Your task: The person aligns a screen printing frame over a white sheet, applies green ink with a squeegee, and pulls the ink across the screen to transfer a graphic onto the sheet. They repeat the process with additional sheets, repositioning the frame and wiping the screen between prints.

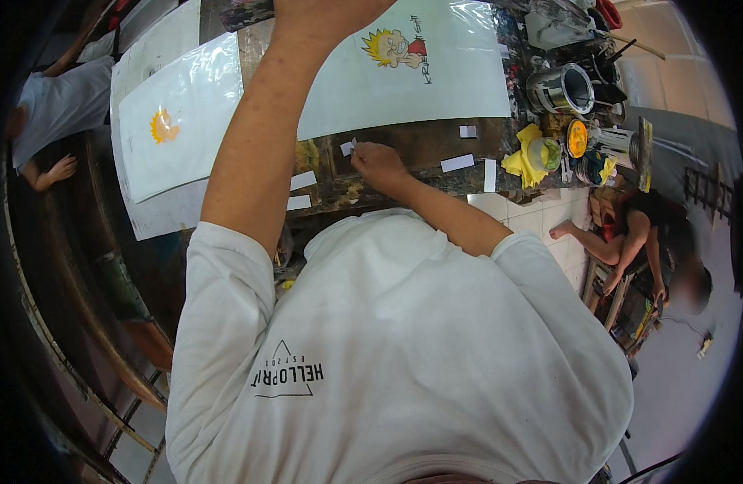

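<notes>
My right hand (379,167) is closed in a pinch at the table's near edge. Its fingertips are at a small white slip (346,149) that looks like paper or tape, and they seem to grip its edge. My left arm reaches far over the table; the left hand (327,14) is cut off by the upper edge, so its fingers are hidden. Beneath that hand lies a large pale sheet (460,89) with a printed yellow-haired cartoon figure (394,48) in red. Several more white slips lie along the near edge, among them one (458,163) right of my right hand.
Left of my arm lies another pale sheet (194,153) with a yellow-orange print. On the right stand a paint can (565,89), an open yellow paint pot (577,139) and a yellow cloth (526,159). One person (65,97) is at the far left; another (658,226) sits at right.
</notes>
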The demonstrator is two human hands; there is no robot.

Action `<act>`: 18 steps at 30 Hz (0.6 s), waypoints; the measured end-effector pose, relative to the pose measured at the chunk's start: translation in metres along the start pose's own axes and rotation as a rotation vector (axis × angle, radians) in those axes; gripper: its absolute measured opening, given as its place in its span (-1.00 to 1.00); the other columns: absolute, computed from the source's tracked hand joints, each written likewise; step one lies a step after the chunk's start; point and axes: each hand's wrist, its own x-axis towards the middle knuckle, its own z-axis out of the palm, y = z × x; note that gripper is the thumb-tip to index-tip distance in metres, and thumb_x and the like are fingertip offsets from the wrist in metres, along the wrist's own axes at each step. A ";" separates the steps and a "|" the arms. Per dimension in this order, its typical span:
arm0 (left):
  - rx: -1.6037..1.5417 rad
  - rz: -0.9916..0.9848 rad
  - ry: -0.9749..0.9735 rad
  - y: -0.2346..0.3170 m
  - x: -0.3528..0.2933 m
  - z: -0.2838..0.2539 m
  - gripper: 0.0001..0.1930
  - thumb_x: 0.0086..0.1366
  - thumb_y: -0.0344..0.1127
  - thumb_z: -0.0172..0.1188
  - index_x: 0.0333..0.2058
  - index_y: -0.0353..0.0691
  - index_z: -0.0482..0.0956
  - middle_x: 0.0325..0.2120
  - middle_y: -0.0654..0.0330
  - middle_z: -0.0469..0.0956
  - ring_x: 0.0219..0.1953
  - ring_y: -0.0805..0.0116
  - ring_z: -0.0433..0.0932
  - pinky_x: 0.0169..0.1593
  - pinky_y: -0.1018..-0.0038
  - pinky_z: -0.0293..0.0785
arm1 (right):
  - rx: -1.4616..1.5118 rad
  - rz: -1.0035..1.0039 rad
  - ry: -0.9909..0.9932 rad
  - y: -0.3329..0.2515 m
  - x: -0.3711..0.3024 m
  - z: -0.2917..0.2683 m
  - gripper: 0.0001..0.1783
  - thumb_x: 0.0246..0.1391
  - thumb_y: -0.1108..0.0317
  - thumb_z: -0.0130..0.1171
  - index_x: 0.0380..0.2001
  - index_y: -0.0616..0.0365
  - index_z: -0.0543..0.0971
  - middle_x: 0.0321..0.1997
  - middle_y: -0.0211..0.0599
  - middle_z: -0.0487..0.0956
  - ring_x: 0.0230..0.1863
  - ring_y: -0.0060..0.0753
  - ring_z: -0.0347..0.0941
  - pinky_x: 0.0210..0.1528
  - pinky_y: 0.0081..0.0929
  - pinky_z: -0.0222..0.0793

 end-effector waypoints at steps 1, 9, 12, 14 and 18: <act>-0.013 -0.004 0.004 0.000 0.000 0.000 -0.35 0.41 0.30 0.20 -0.47 -0.27 0.71 -0.44 0.02 0.65 -0.25 0.00 0.68 -0.14 0.11 0.60 | 0.013 -0.016 0.021 -0.002 -0.005 0.001 -0.71 0.35 0.24 0.13 -0.39 0.24 0.56 -0.40 0.04 0.61 -0.27 0.27 0.58 -0.18 0.11 0.50; -0.010 0.010 0.003 0.000 0.002 0.000 -0.36 0.40 0.29 0.22 -0.48 -0.28 0.69 -0.46 0.00 0.63 -0.27 -0.04 0.67 -0.15 0.09 0.58 | -0.134 0.061 -0.049 -0.001 0.002 0.002 -0.70 0.32 0.20 0.13 -0.36 0.24 0.59 -0.36 0.05 0.65 -0.24 0.22 0.62 -0.15 0.14 0.52; -0.014 0.026 0.002 0.000 0.003 0.001 -0.37 0.40 0.28 0.22 -0.49 -0.28 0.68 -0.45 0.00 0.62 -0.27 -0.05 0.66 -0.15 0.09 0.57 | -0.234 0.049 -0.135 0.005 0.006 0.004 -0.66 0.29 0.13 0.15 -0.32 0.23 0.62 -0.35 0.05 0.67 -0.22 0.20 0.64 -0.11 0.14 0.53; -0.026 0.021 -0.002 0.002 0.004 -0.001 -0.38 0.39 0.27 0.23 -0.49 -0.27 0.67 -0.44 0.00 0.62 -0.26 -0.05 0.65 -0.14 0.09 0.56 | -0.322 0.084 -0.203 0.010 0.012 0.011 -0.63 0.27 0.08 0.16 -0.30 0.22 0.65 -0.33 0.05 0.69 -0.19 0.19 0.65 -0.07 0.12 0.54; -0.037 -0.013 -0.026 0.005 0.003 -0.005 -0.40 0.39 0.24 0.25 -0.50 -0.27 0.67 -0.41 0.02 0.61 -0.26 -0.04 0.64 -0.14 0.10 0.55 | -0.219 0.287 -0.326 -0.003 0.023 0.000 -0.48 0.30 -0.14 0.21 -0.27 0.17 0.73 -0.15 0.02 0.72 -0.02 0.15 0.66 0.06 0.02 0.59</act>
